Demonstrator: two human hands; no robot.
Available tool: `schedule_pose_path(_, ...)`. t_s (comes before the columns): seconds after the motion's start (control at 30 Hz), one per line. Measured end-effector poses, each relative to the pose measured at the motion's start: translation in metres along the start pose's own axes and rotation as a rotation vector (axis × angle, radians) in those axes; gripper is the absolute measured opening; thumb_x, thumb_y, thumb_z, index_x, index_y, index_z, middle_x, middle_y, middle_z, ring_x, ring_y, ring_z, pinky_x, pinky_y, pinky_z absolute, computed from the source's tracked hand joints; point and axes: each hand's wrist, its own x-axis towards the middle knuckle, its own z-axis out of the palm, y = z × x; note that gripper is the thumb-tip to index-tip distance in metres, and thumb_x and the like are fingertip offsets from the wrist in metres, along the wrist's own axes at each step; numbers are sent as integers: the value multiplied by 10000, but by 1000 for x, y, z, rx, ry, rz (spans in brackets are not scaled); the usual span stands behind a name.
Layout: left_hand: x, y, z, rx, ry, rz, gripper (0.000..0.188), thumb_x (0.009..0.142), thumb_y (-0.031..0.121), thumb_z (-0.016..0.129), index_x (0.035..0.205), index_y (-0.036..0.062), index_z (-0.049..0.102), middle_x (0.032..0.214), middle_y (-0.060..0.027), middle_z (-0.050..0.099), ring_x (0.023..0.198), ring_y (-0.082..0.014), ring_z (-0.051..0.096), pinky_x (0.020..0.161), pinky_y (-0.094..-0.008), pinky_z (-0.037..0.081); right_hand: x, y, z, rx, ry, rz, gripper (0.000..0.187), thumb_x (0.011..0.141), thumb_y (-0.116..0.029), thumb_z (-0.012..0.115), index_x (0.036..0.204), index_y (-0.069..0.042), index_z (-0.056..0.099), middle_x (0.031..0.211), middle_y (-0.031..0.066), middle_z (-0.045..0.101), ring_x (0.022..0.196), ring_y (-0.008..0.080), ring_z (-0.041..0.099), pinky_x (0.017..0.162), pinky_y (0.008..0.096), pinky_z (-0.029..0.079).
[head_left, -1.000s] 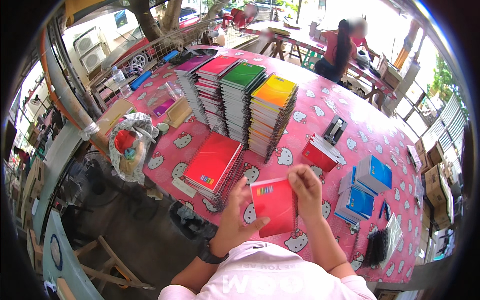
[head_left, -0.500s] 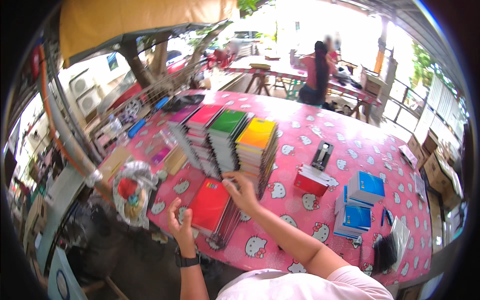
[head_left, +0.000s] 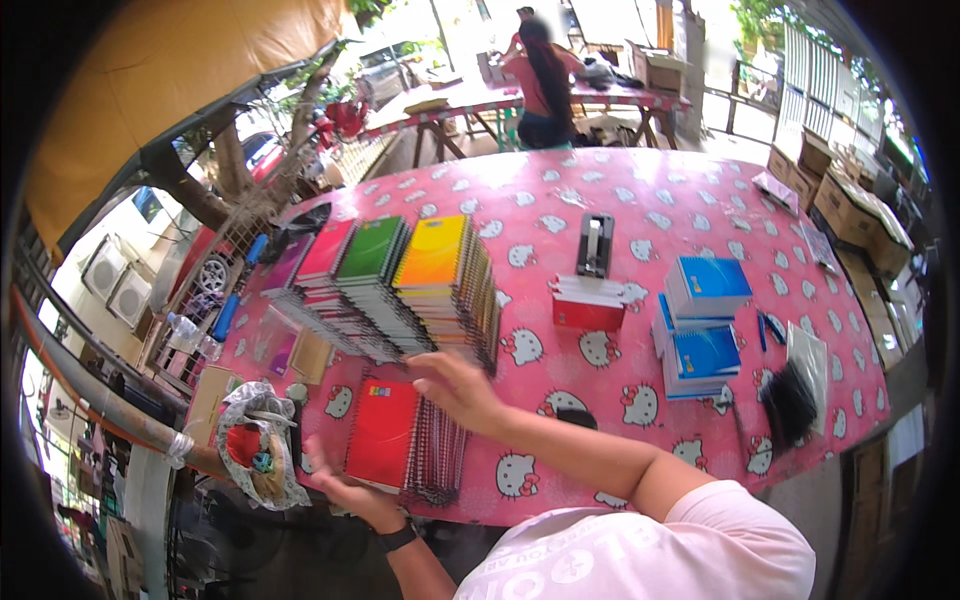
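A pale pink shirt (head_left: 620,548) with white lettering and a round white emblem (head_left: 571,569) on the front; its short right sleeve (head_left: 745,528) ends above the elbow. Left hand (head_left: 352,490) and right hand (head_left: 458,388) are bare; a plain black strap (head_left: 397,537) rings the left wrist.

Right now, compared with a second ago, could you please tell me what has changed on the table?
The red notebook held in both hands has moved left and now appears to lie atop the red stack. The left hand and right hand, now open, seem to have let go of it. The four tall notebook stacks and the blue books stayed put.
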Motion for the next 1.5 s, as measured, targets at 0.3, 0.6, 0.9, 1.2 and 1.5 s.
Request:
schedule_pose_path(0.3,12,58,-59,39,-7,282,415,967,261,383,1244,-42,447,1263,-164,509,1187,-251,484,1011,-354,371,-17,132,-238,-1291,104,114,143,773,-136,678,905,-99,635,930,62,627,961,282,549,866,398,412)
schedule_pose_path(0.6,-35,90,-6,33,-444,801,335,881,233,566,1142,31,511,1181,-165,502,1045,-273,523,876,-374,443,-20,128,-249,-1221,101,14,91,774,-126,681,841,-75,647,863,75,632,925,271,571,816,399,433)
schedule_pose_path(0.9,-98,74,69,344,-1013,567,440,763,81,710,1175,30,565,1175,-162,584,1096,-316,554,943,-433,437,-54,-9,-154,-626,-312,216,58,745,-34,640,792,-34,606,789,129,612,784,322,602,698,406,492)
schedule_pose_path(1.2,-125,9,47,664,-1583,192,445,739,103,700,1173,102,602,887,-158,641,830,-347,619,722,-432,496,-154,-30,-135,-414,-451,389,121,800,-136,662,849,-27,641,826,136,628,789,308,609,688,384,490)
schedule_pose_path(1.5,-118,-10,52,575,-1413,304,192,767,65,615,948,101,668,845,-63,642,842,-257,605,770,-394,470,-218,-40,-354,-1356,602,484,176,798,-159,693,797,3,625,815,141,612,776,295,606,671,396,478)
